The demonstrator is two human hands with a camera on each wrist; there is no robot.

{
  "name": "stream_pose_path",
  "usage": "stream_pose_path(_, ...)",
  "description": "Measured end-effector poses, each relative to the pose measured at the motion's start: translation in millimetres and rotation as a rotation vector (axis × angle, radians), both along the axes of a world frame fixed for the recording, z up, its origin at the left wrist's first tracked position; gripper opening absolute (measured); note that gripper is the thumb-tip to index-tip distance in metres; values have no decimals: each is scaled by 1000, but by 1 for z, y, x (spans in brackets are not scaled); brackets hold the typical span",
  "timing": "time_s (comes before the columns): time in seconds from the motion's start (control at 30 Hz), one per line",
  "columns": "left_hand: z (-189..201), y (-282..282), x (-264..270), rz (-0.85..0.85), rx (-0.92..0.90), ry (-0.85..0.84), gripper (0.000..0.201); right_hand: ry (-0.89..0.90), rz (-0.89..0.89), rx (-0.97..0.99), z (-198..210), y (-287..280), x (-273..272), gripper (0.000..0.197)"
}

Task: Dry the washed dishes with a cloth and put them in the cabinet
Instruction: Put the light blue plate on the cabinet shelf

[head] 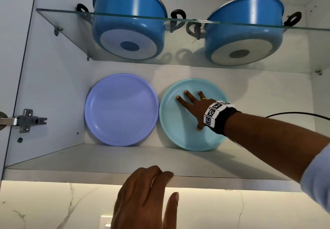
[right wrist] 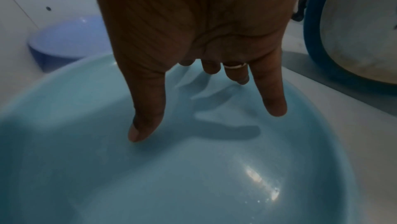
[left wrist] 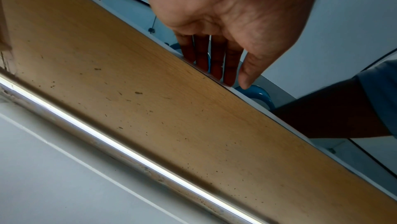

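Note:
A teal plate (head: 178, 136) stands on its rim against the back wall of the open cabinet, on the bottom shelf (head: 89, 159). My right hand (head: 192, 109) presses flat on its inner face with the fingers spread; the right wrist view shows the right hand (right wrist: 209, 69) with thumb and fingertips touching the teal plate (right wrist: 193, 176). A periwinkle plate (head: 121, 110) leans the same way just to its left, rims almost touching. My left hand (head: 157, 187) rests its straight fingers on the shelf's front edge, holding nothing; the left wrist view shows the left hand (left wrist: 229, 74) there too. No cloth is in view.
Two blue pots (head: 128, 23) (head: 244, 29) sit on the glass shelf (head: 71, 25) above the plates. A door hinge (head: 28, 120) is on the left wall. The shelf floor in front of the plates is bare. A marble wall lies below the cabinet.

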State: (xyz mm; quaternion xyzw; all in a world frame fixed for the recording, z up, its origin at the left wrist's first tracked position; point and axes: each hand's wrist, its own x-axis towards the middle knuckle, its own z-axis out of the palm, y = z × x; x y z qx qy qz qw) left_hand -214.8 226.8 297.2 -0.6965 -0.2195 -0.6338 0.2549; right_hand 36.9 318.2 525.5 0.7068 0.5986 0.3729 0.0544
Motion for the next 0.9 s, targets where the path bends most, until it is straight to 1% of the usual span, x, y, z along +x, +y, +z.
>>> stream_pose_path(0.1, -1, 1, -1, -9, 8, -4, 31, 31, -1, 1, 5, 2, 3, 150)
stream_pose_path(0.23, -2, -1, -1, 6, -7, -13, 33, 28, -1, 15, 6, 6, 4, 149)
stream_pose_path(0.5, -2, -4, -1, -11, -38, -15, 34, -37, -39, 68, 4, 6, 2, 150)
stream_pose_path(0.57, 0, -6, -3, -35, -64, -3, 41, -24, -32, 80, 5, 5, 4, 150)
stream_pose_path(0.63, 1, -7, -4, -78, -84, -3, 38, -32, -49, 69, 4, -2, 1, 147)
stream_pose_path(0.7, 0, -11, -7, -126, -99, -10, 35, -50, -53, 59, 7, -12, -4, 138)
stream_pose_path(0.73, -1, -13, -8, -135, -101, -9, 36, -68, -61, 45, 9, -22, -12, 130)
stream_pose_path(0.83, -9, -25, -18, -176, -147, 2, 35, -103, -51, 25, 13, -51, -29, 88)
stream_pose_path(0.9, -21, -36, -29, -212, -212, 23, 30, -29, -10, 51, 9, -80, -45, 69)
